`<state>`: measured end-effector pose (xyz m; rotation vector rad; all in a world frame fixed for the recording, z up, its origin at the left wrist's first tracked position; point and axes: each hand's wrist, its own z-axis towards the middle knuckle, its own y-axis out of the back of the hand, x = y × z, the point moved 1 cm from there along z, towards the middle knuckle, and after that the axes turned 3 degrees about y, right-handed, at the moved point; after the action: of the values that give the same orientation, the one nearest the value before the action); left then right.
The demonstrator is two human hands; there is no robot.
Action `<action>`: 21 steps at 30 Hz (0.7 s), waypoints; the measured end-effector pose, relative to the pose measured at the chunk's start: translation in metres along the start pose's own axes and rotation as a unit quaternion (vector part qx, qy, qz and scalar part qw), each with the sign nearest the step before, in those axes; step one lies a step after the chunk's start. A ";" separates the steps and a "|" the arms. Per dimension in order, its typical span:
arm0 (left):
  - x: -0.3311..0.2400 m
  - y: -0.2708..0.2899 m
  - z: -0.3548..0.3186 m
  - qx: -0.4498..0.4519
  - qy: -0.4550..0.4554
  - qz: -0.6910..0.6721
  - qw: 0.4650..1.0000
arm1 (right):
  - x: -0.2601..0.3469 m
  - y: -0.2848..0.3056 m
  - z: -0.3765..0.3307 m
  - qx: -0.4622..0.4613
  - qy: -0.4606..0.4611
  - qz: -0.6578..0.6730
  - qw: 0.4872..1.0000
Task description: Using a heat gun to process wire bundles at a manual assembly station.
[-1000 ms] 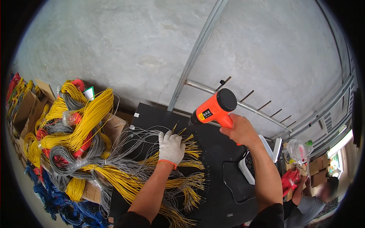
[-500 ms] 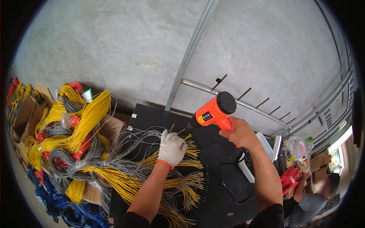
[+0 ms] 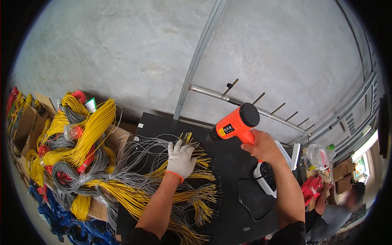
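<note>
Since the earlier frame, the orange heat gun [image 3: 234, 124] has been dropping a little lower and nearer to the wire ends, and the gloved left hand [image 3: 180, 158] has been staying pressed on the same spot. Right now the right hand [image 3: 263, 146] is clenching the heat gun by its handle, fingers wrapped tight around it, and is aiming the dark nozzle leftward at the upright tips of the yellow wires [image 3: 188, 138] just beside the left hand. The left hand, in a white glove with an orange cuff, is lying flat with fingers spread and released, pinning a fan of yellow and grey wires [image 3: 192, 175] onto the black worktop [image 3: 232, 179]. More yellow wire ends are fanning out nearer, toward the right edge of the bundle. A black cord [image 3: 245, 204] is looping across the worktop on the right, near a white stand [image 3: 267, 179]. To the left, big coils of yellow, grey and red wire [image 3: 73, 143] are piling over cardboard boxes [image 3: 26, 122], with blue wire [image 3: 53, 212] lying nearer. Far behind, a concrete wall [image 3: 134, 53] is carrying a metal rail [image 3: 204, 41]. At the lower right, another person [image 3: 339, 216] is sitting low.
</note>
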<state>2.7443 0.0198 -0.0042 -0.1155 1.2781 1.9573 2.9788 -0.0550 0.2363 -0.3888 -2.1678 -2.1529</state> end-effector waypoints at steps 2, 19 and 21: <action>-0.004 0.011 0.008 0.108 0.022 -0.037 0.993 | -0.004 0.001 -0.002 -0.012 -0.010 -0.005 1.000; 0.003 0.011 0.009 0.069 0.042 -0.035 0.996 | 0.008 0.000 0.002 -0.004 -0.022 0.004 1.000; -0.003 0.011 0.010 0.128 0.027 -0.040 0.991 | 0.006 0.001 0.000 -0.021 -0.009 0.001 1.000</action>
<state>2.7427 0.0241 0.0101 -0.0899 1.5241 1.7182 2.9729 -0.0538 0.2386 -0.4146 -2.1327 -2.2062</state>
